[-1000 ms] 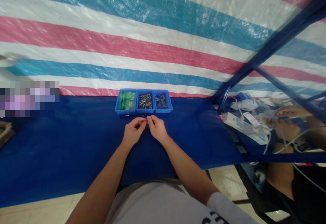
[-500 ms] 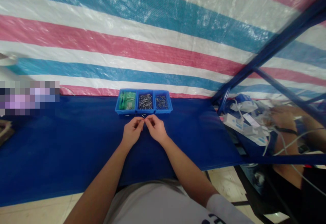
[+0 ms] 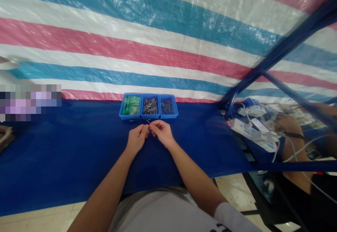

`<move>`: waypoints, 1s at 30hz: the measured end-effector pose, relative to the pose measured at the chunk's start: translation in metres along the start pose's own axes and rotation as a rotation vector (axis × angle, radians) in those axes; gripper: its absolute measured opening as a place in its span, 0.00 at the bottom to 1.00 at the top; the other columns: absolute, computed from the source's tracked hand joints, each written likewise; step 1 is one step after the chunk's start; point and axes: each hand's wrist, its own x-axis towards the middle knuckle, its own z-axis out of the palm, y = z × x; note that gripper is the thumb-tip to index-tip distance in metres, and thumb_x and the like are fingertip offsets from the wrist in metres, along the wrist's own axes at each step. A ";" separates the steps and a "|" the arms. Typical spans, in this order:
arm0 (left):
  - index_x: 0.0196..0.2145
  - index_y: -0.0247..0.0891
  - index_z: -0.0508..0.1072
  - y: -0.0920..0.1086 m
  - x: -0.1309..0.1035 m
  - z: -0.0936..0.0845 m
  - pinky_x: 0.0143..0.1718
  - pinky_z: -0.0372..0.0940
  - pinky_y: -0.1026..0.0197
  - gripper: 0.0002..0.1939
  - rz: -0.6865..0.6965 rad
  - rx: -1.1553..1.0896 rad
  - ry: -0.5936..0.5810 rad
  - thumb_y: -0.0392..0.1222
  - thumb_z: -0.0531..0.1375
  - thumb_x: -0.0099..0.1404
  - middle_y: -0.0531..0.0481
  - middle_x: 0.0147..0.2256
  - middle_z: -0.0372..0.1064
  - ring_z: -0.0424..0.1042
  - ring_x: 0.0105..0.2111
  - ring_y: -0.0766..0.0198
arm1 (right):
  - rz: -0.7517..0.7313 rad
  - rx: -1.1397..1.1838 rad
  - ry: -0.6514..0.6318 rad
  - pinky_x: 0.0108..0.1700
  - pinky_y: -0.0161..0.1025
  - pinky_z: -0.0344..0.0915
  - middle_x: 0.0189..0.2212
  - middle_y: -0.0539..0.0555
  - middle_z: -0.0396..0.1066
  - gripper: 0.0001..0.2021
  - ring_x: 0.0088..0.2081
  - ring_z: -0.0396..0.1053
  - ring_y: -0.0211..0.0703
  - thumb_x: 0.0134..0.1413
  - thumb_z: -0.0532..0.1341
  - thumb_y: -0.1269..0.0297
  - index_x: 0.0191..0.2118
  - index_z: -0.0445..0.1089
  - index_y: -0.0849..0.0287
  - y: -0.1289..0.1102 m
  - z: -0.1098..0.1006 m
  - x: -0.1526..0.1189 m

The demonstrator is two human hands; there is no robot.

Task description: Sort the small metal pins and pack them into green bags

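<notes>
My left hand point(image 3: 137, 137) is closed in a pinch, thumb against the fingers, over the blue table. Close beside it on the right, my right hand point(image 3: 161, 133) pinches too, their fingertips nearly touching. Whatever the fingertips hold is too small to make out. Just beyond them stands a blue bin point(image 3: 150, 117) of dark and silvery metal pieces, between a bin with green packets point(image 3: 131, 106) on its left and one with thin dark metal pins point(image 3: 167, 107) on its right. A few small dark pieces point(image 3: 147, 120) lie in front of the bins.
Blue metal frame bars point(image 3: 268, 61) rise at the right. Beyond them are a white power strip point(image 3: 244, 130), cables, plastic bags and another person's arm point(image 3: 292, 137). A striped sheet point(image 3: 158, 49) hangs behind the table point(image 3: 65, 154). A brown object point(image 3: 5, 135) sits at the far left.
My two hands have shifted slightly toward me, and my right hand's fingers have turned a little. At the right, the other person's arm has moved slightly.
</notes>
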 end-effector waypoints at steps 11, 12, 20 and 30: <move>0.22 0.39 0.67 0.004 0.000 -0.002 0.26 0.59 0.65 0.22 -0.071 -0.064 0.109 0.52 0.49 0.69 0.54 0.18 0.64 0.64 0.20 0.67 | 0.090 0.331 0.136 0.29 0.36 0.69 0.31 0.53 0.77 0.15 0.27 0.72 0.38 0.38 0.72 0.60 0.36 0.75 0.59 -0.002 -0.006 0.008; 0.22 0.38 0.67 0.004 0.000 -0.001 0.26 0.59 0.65 0.22 -0.074 -0.063 0.109 0.52 0.49 0.69 0.54 0.18 0.64 0.64 0.20 0.67 | 0.078 0.354 0.112 0.33 0.38 0.71 0.37 0.54 0.78 0.18 0.31 0.74 0.40 0.39 0.72 0.60 0.40 0.75 0.57 -0.003 -0.006 0.009; 0.22 0.38 0.67 0.003 0.000 -0.001 0.26 0.58 0.65 0.22 -0.076 -0.054 0.150 0.52 0.49 0.69 0.54 0.18 0.63 0.63 0.20 0.68 | -0.124 -0.217 0.112 0.37 0.41 0.71 0.34 0.53 0.78 0.08 0.32 0.74 0.42 0.54 0.60 0.62 0.39 0.75 0.56 0.007 -0.010 0.009; 0.30 0.39 0.69 0.001 0.002 -0.001 0.24 0.58 0.66 0.14 -0.095 -0.161 0.261 0.48 0.51 0.68 0.56 0.18 0.62 0.62 0.19 0.68 | -0.478 -0.898 -0.139 0.56 0.46 0.62 0.49 0.55 0.74 0.18 0.51 0.68 0.47 0.57 0.57 0.75 0.51 0.72 0.56 0.011 -0.015 0.009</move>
